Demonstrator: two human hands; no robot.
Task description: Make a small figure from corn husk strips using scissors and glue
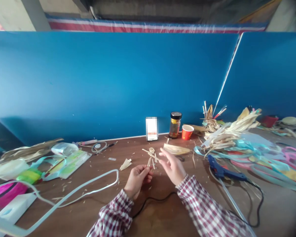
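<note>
A small stick-like figure of pale dried corn husk (151,154), with a rounded top and thin strips for limbs, is held just above the brown table. My left hand (137,177) is closed, thumb and forefinger pinching the lower end of one strip. On the figure's other side my right hand (173,167) has its fingers stretched out and apart; whether a fingertip touches a strip I cannot tell. Left of the figure lies a loose piece of husk (125,164). Behind my right fingers is a larger flat husk (177,149).
A dark-lidded jar (175,125) and a red paper cup (187,132) stand near the blue partition (113,82). A blue glue gun (224,170) with its cord lies right, before piled husks and ribbons (261,161). A white bent tube frame (76,197) crosses the left side.
</note>
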